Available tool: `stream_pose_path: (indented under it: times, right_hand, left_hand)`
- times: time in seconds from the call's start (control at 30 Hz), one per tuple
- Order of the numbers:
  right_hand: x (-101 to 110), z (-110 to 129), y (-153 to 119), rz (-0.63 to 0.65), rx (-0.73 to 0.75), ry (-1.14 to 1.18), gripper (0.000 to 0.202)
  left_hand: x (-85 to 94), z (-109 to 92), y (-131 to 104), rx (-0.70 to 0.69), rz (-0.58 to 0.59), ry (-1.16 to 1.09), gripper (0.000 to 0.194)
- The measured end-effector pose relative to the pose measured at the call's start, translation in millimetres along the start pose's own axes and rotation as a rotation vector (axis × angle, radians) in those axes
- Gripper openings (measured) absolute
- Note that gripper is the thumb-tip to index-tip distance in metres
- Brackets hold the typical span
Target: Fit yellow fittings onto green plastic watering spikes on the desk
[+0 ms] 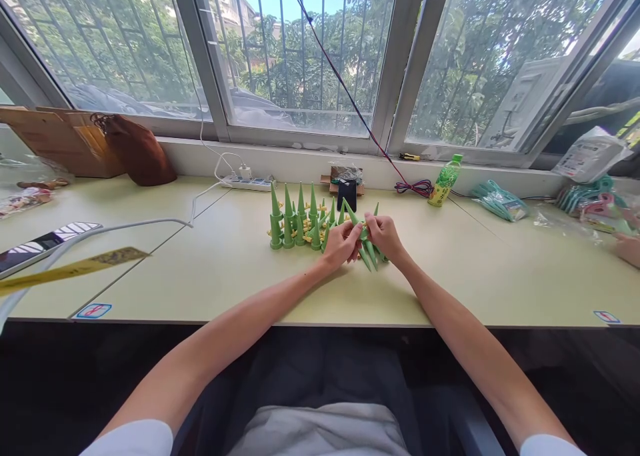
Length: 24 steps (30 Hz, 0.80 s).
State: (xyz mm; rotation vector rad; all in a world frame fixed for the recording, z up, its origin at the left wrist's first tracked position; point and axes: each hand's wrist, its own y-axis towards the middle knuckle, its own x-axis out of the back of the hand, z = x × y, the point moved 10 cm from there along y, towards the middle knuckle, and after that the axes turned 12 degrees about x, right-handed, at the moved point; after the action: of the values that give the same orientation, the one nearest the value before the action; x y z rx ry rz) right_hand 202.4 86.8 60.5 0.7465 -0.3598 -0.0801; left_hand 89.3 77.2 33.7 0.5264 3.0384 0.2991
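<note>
My left hand (343,243) is closed around a light green plastic cone (351,211) whose pointed tip leans up and to the left. Fingertips of my right hand (385,235) are pinched together beside that cone's lower end; what they grip is too small to make out. More loose green cones (369,253) lie under and between both hands, pointing toward me. To the left, a cluster of similar cones (288,233) stands upright on the table in rows, with small yellow pieces (295,234) among them. My hands partly hide the right end of this cluster.
Behind the cones are a black phone-like object (347,195) and a small cardboard box (327,179). A green drink bottle (445,181), a coiled cable (415,188) and teal hangers (499,200) stand right. A power strip (250,183) lies left; another person's hand (628,248) shows far right.
</note>
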Motion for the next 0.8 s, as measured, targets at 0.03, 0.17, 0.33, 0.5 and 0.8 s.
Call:
stream_pose_path:
  times: [0.03,0.17,0.33,0.5,0.8]
  right_hand:
    - [-0.5,0.3,-0.2,0.005,0.0,0.002,0.062]
    - [-2.5,-0.1,-1.2,0.029,-0.002,0.015,0.061]
    - [-4.4,1.2,-1.8,0.05,0.018,0.019,0.062]
    - [-3.8,-2.4,-1.2,0.017,-0.014,0.042,0.064]
    - [-5.5,-14.8,-2.9,-0.108,-0.176,0.351,0.065]
  left_hand:
    - [0.1,0.1,-0.2,0.002,0.001,0.0,0.05]
    - [0.0,0.2,-0.8,0.013,0.009,-0.004,0.05]
    - [2.5,1.4,-0.2,0.009,-0.018,0.009,0.051]
    - [6.6,-4.6,-1.8,-0.048,-0.104,0.081,0.049]
    - [15.4,-28.2,-11.8,-0.238,-0.263,0.256,0.023]
